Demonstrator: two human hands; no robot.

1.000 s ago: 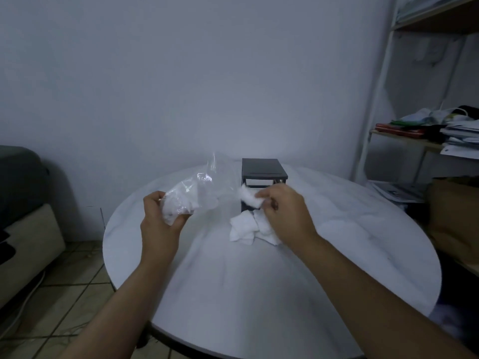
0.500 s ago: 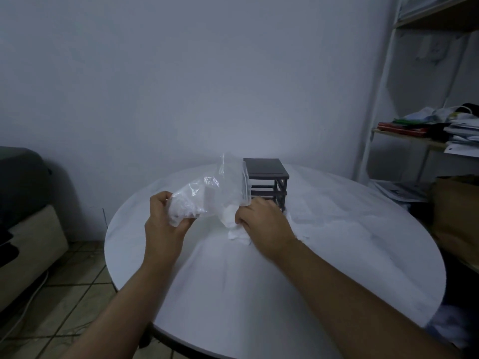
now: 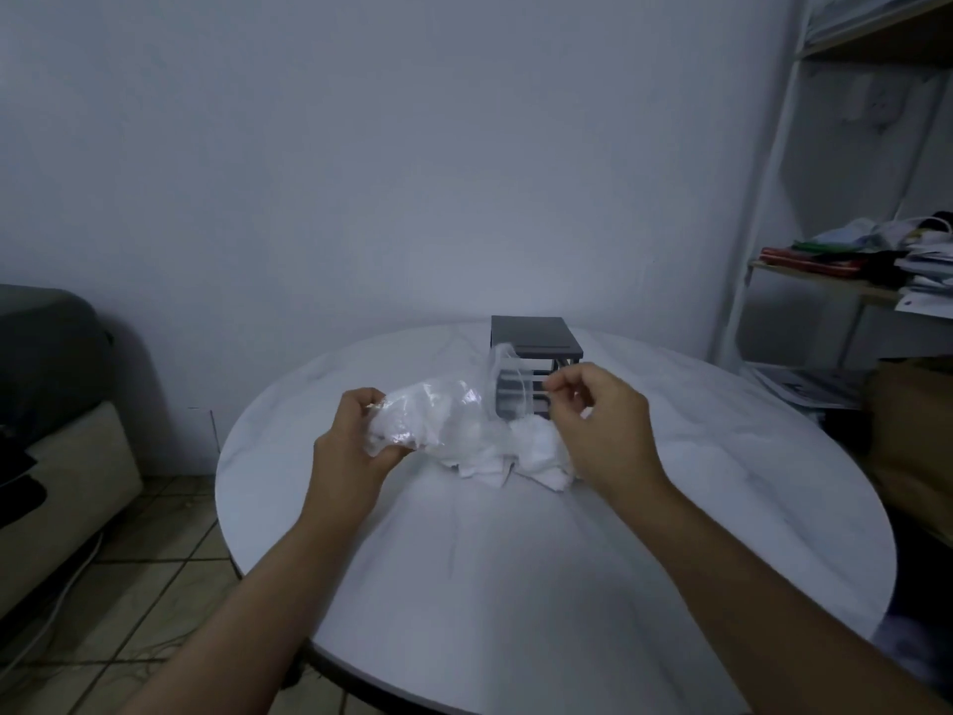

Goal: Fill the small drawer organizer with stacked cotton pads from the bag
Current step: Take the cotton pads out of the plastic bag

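I'm seeing the pads point(image 3: 523, 456) lying in a loose white heap on the table point(image 3: 515, 585), just in front of the organizer point(image 3: 536, 343), not stacked. More of the heap is showing than half a second ago, when the right hand was sitting on top of it. The bag point(image 3: 443, 415) is hanging low now, its mouth drooping onto the heap, with a flap of clear plastic standing up in front of the organizer; earlier it was tipped higher. White pads are still showing inside it near the bunched end.

The left hand point(image 3: 350, 446) is gripping that bunched end, fingers and thumb wrapped round the plastic, about where it was before. The right hand point(image 3: 598, 420) is lifting off the heap and is now up level with the organizer's front, fingers curled in, thumb and forefinger close together right by the bag's mouth. I can't tell if it's pinching the plastic or holding nothing.

The organizer is sitting upright toward the table's far side, dark. A sofa point(image 3: 51, 405) is at far left, and a shelf point(image 3: 851, 281) with papers at right.
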